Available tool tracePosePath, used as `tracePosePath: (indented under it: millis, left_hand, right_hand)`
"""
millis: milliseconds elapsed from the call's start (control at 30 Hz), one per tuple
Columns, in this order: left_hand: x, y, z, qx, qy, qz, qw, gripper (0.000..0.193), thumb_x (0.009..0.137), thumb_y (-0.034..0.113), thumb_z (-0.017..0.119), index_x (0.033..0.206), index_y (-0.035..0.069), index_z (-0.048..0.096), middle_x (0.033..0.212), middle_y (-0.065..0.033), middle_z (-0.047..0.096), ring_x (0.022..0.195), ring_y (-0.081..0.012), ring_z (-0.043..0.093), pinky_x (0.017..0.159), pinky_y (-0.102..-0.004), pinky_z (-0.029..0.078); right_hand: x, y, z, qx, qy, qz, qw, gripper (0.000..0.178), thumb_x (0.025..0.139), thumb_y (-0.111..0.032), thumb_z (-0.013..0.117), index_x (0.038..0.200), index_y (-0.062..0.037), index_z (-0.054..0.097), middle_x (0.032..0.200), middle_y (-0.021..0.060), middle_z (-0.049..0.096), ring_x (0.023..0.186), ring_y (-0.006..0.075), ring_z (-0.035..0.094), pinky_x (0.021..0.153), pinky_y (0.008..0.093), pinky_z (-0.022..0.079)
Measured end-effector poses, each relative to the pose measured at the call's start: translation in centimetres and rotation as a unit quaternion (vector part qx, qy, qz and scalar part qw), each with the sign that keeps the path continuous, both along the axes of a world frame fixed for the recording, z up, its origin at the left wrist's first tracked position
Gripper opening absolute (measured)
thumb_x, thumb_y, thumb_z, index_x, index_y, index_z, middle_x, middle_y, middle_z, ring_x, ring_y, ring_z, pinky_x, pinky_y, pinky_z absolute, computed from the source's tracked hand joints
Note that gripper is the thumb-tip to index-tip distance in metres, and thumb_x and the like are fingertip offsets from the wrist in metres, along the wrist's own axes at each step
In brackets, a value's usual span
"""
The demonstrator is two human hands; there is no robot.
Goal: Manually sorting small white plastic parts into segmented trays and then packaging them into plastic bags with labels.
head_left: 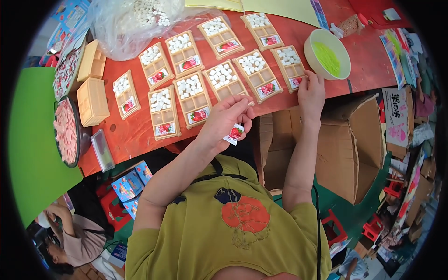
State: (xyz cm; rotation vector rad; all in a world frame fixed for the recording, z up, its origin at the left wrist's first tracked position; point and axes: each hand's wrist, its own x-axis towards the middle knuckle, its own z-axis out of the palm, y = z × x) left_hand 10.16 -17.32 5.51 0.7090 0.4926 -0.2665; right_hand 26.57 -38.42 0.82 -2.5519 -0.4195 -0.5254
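Observation:
Several tan divided trays point(223, 80) lie in rows on the red-orange table point(135, 133). Each holds small white pieces, and most also hold a strawberry-printed packet. My left hand point(228, 120) hovers at the table's near edge, its fingers closed on a few strawberry packets point(234, 133). My right hand point(311, 92) reaches to the rightmost tray point(289, 61). Its bunched fingertips are on a strawberry packet point(296, 82) in that tray's near compartment.
A cream bowl point(311, 38) of green matter sits right of the trays. A plastic bag of white pieces point(133, 21) lies at the back. Stacked empty trays point(93, 100), dishes of pink packets point(66, 131) and a clear lid point(102, 150) sit left. A cardboard box point(347, 144) stands below; another person point(70, 240) is lower left.

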Motion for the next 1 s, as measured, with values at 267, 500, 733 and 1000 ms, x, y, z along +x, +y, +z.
tracePosePath:
  millis: [267, 500, 733, 1000]
  left_hand:
    - [-2.1, 2.2, 0.5, 0.003, -0.008, 0.029, 1.000, 0.020, 0.104, 0.021, 0.055, 0.113, 0.004, 0.055, 0.084, -0.0074, 0.062, 0.058, -0.0142, 0.060, 0.042, -0.0253, 0.044]
    - [-2.3, 4.4, 0.0, -0.009, 0.009, 0.101, 0.995, 0.020, 0.105, 0.024, 0.054, 0.111, 0.005, 0.055, 0.084, -0.0063, 0.063, 0.062, -0.0140, 0.061, 0.046, -0.0273, 0.046]
    - [-3.9, 8.1, -0.8, -0.050, 0.034, 0.188, 0.980, 0.027, 0.105, 0.033, 0.051, 0.111, 0.009, 0.060, 0.097, -0.0064, 0.067, 0.089, -0.0187, 0.066, 0.079, -0.0349, 0.056]
    - [-8.0, 11.2, -1.2, -0.099, -0.088, 0.230, 0.964, 0.029, 0.103, 0.032, 0.055, 0.113, 0.007, 0.062, 0.103, -0.0050, 0.065, 0.095, -0.0173, 0.063, 0.084, -0.0348, 0.053]
  right_hand:
    - [-1.9, 1.5, 1.0, -0.038, 0.075, 0.001, 0.996, 0.019, 0.096, -0.016, 0.063, 0.110, -0.0038, 0.066, 0.110, 0.0130, 0.061, 0.086, 0.0301, 0.067, 0.075, 0.0390, 0.054]
    - [-10.1, 7.8, 8.4, 0.135, 0.193, 0.390, 0.890, 0.047, 0.078, -0.017, 0.083, 0.119, -0.0037, 0.063, 0.119, 0.0130, 0.060, 0.111, 0.0304, 0.061, 0.092, 0.0402, 0.050]
    - [-14.5, 15.1, 8.8, 0.044, 0.137, 0.498, 0.855, 0.029, 0.080, -0.007, 0.073, 0.107, -0.0030, 0.065, 0.116, 0.0105, 0.062, 0.109, 0.0334, 0.059, 0.091, 0.0420, 0.050]
    - [-14.0, 20.8, 6.4, 0.057, 0.225, 0.458, 0.858, 0.020, 0.092, -0.011, 0.067, 0.109, 0.0004, 0.066, 0.094, 0.0176, 0.068, 0.080, 0.0322, 0.070, 0.067, 0.0364, 0.055]
